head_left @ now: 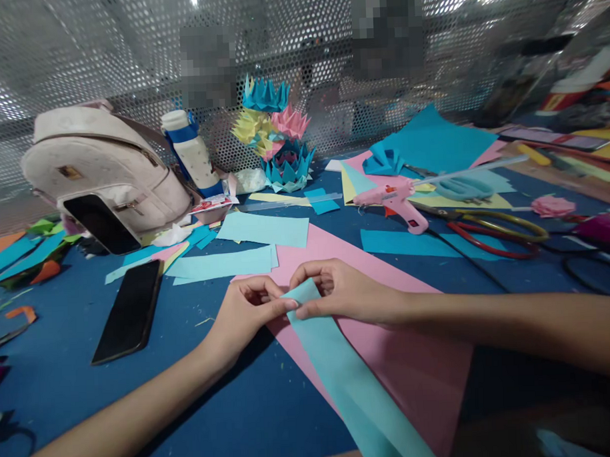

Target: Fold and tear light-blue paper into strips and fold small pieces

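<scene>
A long light-blue paper strip [350, 380] runs from the front edge of the table up to my two hands. My left hand [242, 310] pinches its upper left edge between thumb and fingers. Close beside it, my right hand [342, 290] grips the same end from the right, thumb on the near face. The strip's tip stands up a little between the hands. Under them lies a large pink paper sheet [389, 345]. Just beyond, more light-blue strips [265, 230] lie partly over that sheet.
Left are a black phone [128, 311], another phone [102, 224], a pale backpack [97, 162] and a bottle [192, 152]. Folded paper flowers [274, 133] stand at the back. A pink glue gun [391, 202], its cable and red-yellow scissors [505, 231] lie right.
</scene>
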Demonstrator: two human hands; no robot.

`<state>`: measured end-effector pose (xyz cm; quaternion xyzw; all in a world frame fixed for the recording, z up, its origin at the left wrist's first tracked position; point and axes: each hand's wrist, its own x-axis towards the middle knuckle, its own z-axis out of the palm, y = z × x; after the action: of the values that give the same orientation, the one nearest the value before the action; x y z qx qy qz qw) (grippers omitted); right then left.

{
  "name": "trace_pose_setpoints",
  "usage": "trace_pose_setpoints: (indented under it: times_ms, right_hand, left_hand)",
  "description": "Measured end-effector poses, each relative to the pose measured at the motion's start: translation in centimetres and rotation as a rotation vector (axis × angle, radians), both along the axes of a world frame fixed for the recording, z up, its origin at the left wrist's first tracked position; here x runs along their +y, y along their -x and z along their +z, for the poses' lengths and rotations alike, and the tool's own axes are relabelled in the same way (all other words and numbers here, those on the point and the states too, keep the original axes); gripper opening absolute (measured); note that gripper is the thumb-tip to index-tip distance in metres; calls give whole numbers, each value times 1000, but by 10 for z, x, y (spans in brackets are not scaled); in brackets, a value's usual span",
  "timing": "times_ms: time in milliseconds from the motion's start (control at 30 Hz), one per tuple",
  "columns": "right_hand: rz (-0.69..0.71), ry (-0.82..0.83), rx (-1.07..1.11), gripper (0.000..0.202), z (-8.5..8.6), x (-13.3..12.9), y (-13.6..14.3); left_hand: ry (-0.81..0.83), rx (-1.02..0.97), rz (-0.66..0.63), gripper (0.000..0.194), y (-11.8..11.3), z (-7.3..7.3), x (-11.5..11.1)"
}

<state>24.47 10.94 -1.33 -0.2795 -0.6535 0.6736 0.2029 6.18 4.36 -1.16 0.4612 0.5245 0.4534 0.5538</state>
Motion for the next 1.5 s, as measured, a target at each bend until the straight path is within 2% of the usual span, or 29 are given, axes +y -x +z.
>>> trace_pose_setpoints:
  times_ms: [233,400,1500]
  right_hand:
    - [70,95,1,32,-1,0,-2]
    - [58,112,2,31,-4,0,-2]
    - [44,33,-19,22,-3,-3,0]
  left_hand:
    - [-27,56,89,26,3,0,2]
    - [-70,104,115,25,2,0,2]
    - [-82,95,64,26,3,1,1]
